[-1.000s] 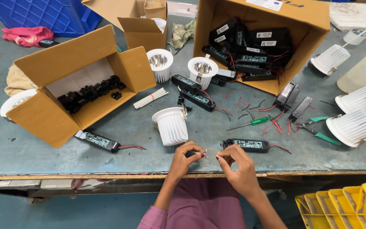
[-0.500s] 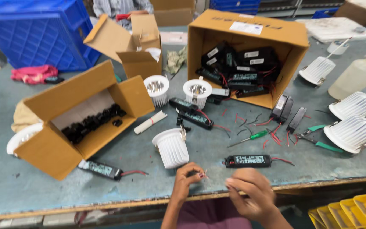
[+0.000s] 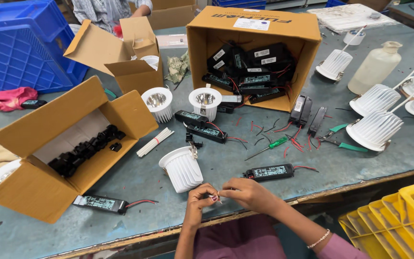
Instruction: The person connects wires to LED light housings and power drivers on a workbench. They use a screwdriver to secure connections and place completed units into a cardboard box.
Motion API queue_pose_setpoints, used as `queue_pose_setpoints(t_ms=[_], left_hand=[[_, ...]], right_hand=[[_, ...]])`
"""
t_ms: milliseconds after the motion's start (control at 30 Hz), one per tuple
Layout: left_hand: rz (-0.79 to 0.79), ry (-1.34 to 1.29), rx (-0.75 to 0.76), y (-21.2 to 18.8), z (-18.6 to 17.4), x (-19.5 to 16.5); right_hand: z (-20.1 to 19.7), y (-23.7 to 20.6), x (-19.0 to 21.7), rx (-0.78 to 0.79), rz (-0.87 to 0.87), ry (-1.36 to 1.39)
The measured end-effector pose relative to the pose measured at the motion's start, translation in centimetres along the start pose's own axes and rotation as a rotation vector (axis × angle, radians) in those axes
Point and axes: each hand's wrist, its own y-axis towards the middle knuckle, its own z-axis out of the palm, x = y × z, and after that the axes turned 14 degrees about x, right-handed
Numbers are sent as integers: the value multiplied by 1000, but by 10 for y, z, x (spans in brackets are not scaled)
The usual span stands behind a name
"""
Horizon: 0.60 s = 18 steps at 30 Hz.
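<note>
My left hand [image 3: 199, 198] and my right hand [image 3: 245, 193] meet at the near table edge, fingertips pinched together on thin wire ends [image 3: 213, 196]. Just beyond my left hand a white finned downlight housing [image 3: 181, 168] lies face down. A black rectangular driver box [image 3: 269, 171] with red leads rests just beyond my right hand. A green-handled screwdriver [image 3: 268, 147] lies further out among cut red wire scraps.
An open cardboard box of black drivers [image 3: 250, 72] lies on its side at the back. A left box [image 3: 80, 148] holds small black parts. More white housings [image 3: 373, 128] sit right, yellow crates [image 3: 398, 216] lower right, a blue crate [image 3: 15, 45] far left.
The view has shifted and drawn nearer. My hands have come together, fingertips now touching on the wire ends, where one second ago they were slightly apart.
</note>
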Motion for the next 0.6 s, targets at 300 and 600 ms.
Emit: queue_pose_setpoints(t_ms=[300, 600], left_hand=[[-56, -4, -24, 1, 0, 5], [-47, 307, -57, -3, 4, 2]], right_hand=[[5, 1, -1, -35, 50, 69], [35, -7, -25, 87, 521, 781]])
